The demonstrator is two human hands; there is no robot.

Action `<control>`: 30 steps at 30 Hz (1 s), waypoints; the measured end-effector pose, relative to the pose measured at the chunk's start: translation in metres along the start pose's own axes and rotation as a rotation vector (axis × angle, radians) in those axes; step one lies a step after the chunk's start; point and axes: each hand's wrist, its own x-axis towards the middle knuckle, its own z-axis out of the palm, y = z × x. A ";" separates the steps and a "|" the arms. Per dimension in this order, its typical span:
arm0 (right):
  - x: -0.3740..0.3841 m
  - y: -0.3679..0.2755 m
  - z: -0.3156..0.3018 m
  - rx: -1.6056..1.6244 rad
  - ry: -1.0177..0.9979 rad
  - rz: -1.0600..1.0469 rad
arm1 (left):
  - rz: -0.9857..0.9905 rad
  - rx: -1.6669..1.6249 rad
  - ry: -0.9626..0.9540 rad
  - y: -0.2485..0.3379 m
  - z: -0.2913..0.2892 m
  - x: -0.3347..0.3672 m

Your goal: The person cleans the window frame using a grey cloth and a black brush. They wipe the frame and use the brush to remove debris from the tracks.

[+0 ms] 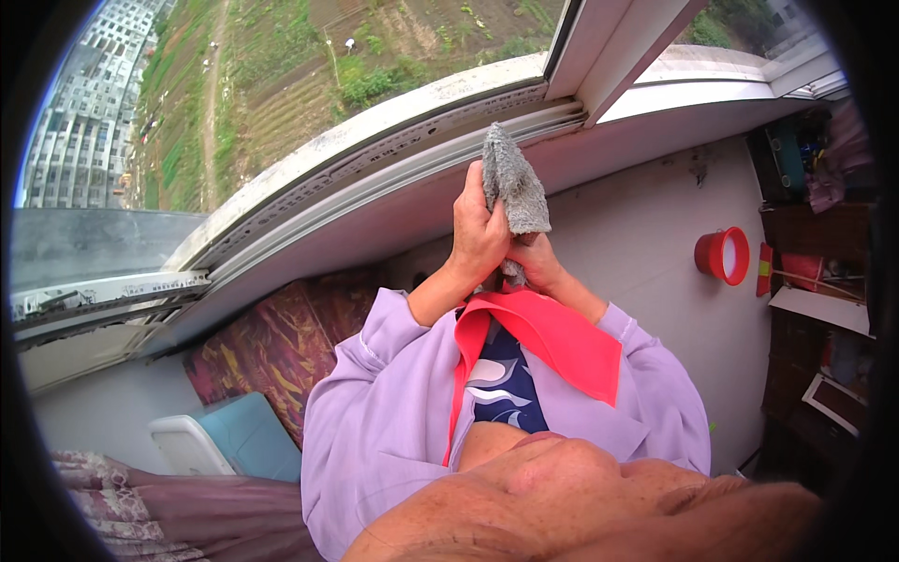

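A grey, fuzzy cloth [517, 187] is bunched up in front of my chest, close to the window sill. My left hand [478, 229] wraps round its left side, the thumb pressed against the fabric. Just below, my right hand [540, 264] grips the lower part, its fingers partly hidden behind the cloth and the other hand. A short end of fabric hangs beneath the two hands. Both forearms come out of lilac sleeves.
An open sliding window's track [375, 155] runs beyond my hands, with fields and buildings outside. A red bucket [722, 256] stands at right, near dark shelves [815, 234]. At lower left are a pale blue container [248, 436], patterned fabric [272, 347] and a purple curtain [187, 510].
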 end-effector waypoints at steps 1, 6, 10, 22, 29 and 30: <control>0.001 0.001 -0.003 -0.018 0.003 -0.022 | 0.013 0.069 -0.023 0.005 0.000 0.003; 0.002 -0.016 -0.029 -0.311 0.068 -0.235 | 0.321 0.624 -0.045 0.011 -0.024 0.018; 0.008 -0.057 -0.025 -0.603 0.291 -0.381 | 0.514 0.838 0.297 0.025 -0.061 0.032; 0.014 -0.079 -0.013 -0.803 0.420 -0.394 | 0.649 1.263 0.392 0.001 -0.145 0.040; 0.023 -0.070 0.018 -0.868 0.556 -0.381 | 0.746 1.230 0.304 -0.006 -0.158 0.045; 0.025 -0.071 0.023 -0.887 0.583 -0.347 | 0.752 1.223 0.298 -0.006 -0.159 0.046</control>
